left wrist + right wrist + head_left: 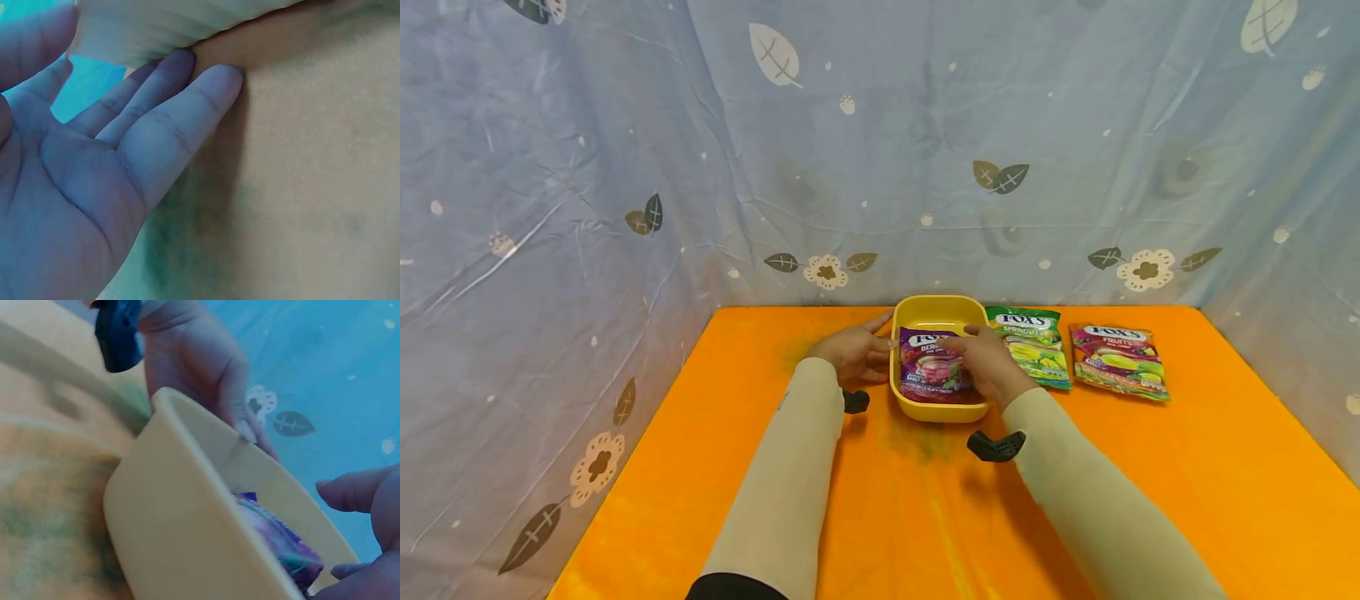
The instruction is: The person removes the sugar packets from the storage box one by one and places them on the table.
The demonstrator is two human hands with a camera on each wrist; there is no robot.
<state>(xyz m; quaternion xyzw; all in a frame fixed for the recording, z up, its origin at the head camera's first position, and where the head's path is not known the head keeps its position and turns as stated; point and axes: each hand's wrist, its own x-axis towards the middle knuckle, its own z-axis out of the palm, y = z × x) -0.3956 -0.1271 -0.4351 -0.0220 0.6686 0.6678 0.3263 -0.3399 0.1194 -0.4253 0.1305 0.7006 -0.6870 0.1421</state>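
Observation:
A yellow plastic basin (928, 412) stands on the orange table, with a purple Fox's berries candy packet (925, 375) lying inside it. My left hand (853, 354) holds the basin's left side, its thumb at the rim. In the left wrist view, this hand's fingers (165, 128) lie along the outer wall. Over the basin's right rim, my right hand (992, 367) reaches toward the packet's right edge. Its thumb and fingers are spread apart in the right wrist view, near the packet (284, 540) and holding nothing. Part of the packet is hidden by that hand.
Right of the basin lies a green Fox's spring tea packet (1036, 354), close to its rim. Farther right is a red Fox's fruits packet (1120, 362). A leaf-patterned grey-blue curtain (925, 150) hangs behind the orange table (910, 517).

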